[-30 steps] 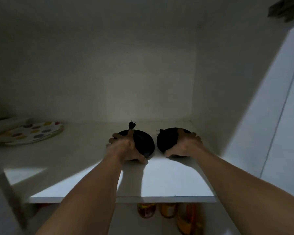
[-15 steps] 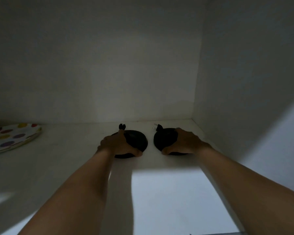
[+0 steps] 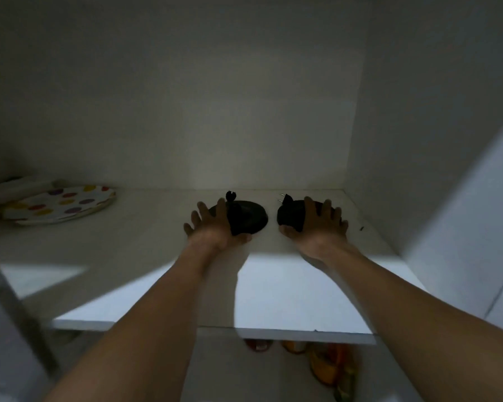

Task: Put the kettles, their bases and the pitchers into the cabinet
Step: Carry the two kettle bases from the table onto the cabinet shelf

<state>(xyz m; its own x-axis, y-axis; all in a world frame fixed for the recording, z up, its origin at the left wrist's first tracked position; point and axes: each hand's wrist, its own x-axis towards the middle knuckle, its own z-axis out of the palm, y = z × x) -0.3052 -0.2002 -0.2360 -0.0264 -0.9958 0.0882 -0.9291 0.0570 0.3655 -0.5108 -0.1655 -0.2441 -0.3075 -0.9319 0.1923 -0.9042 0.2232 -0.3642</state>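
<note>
With both arms stretched to twelve o'clock, our left hand (image 3: 215, 226) hovers spread over the left base (image 3: 246, 217). Our right hand (image 3: 317, 226), fingers splayed, covers the right base (image 3: 291, 217) on the shelf (image 3: 288, 285).

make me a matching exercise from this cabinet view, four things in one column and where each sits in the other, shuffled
Things:
1. polka-dot plate
2. left kettle base
3. right kettle base
4. jars

Places:
A. under the shelf, on the level below
B. far left of the shelf
C. under the right hand, nearest the cabinet's right wall
D. mid-shelf, by the left hand, plug standing up behind it

Pairs: 1-B, 2-D, 3-C, 4-A
</note>
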